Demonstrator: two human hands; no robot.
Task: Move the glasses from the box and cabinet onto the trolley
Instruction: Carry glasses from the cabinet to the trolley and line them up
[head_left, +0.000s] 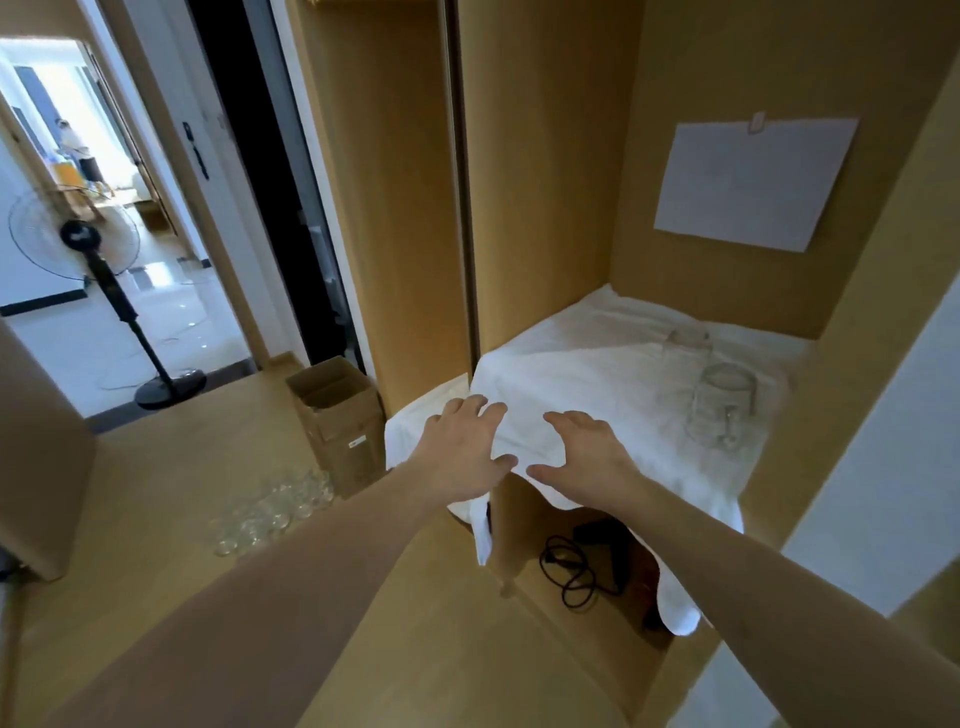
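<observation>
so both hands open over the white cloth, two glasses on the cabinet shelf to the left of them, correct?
Not quite. The head view shows the two glasses to the right of the hands. The rest holds: left hand and right hand are open over the white cloth on the cabinet shelf.

Two clear drinking glasses stand on the shelf, a nearer clear glass tumbler (723, 405) and a farther clear glass tumbler (688, 340); one cluster of small clear glasses (272, 512) sits on the floor, too blurred to count; one open brown cardboard box (337, 415); one white cloth (597, 374); one white paper sheet (753, 182); one black standing fan (78, 234); one coiled black cable (569, 569); two bare hands, left hand (460, 449) and right hand (587, 457).
</observation>
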